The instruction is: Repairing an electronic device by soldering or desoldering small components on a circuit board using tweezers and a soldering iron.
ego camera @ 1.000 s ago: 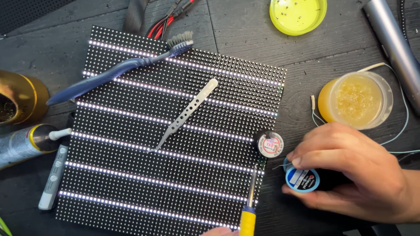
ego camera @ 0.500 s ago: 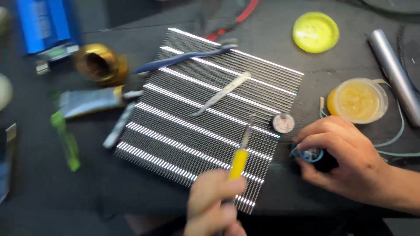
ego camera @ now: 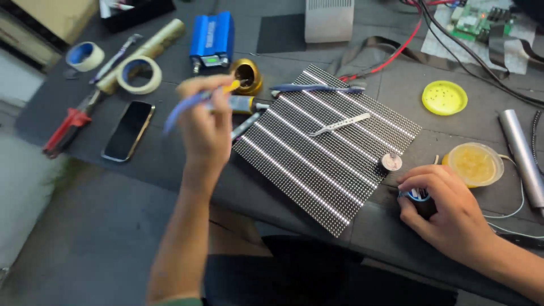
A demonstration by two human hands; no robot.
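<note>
Soldering iron (ego camera: 192,103) gripped in L hand (ego camera: 207,127), tip beyond fingers, near brass holder (ego camera: 247,75). R hand (ego camera: 447,209) fingers clasp solder spool (ego camera: 418,198). Risk: hot tip strays, burns LED panel (ego camera: 326,147).

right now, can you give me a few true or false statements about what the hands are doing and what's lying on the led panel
1. The left hand holds a yellow-and-blue handled tool raised off the panel. True.
2. The right hand rests on the phone. False: it grips a small spool beside the LED panel; the phone lies far off to the left.
3. Metal tweezers lie on the panel. True.
4. The yellow lid sits on the panel. False: it lies on the table, apart from the panel.
5. A blue-handled brush lies across the panel's far corner. True.
</note>
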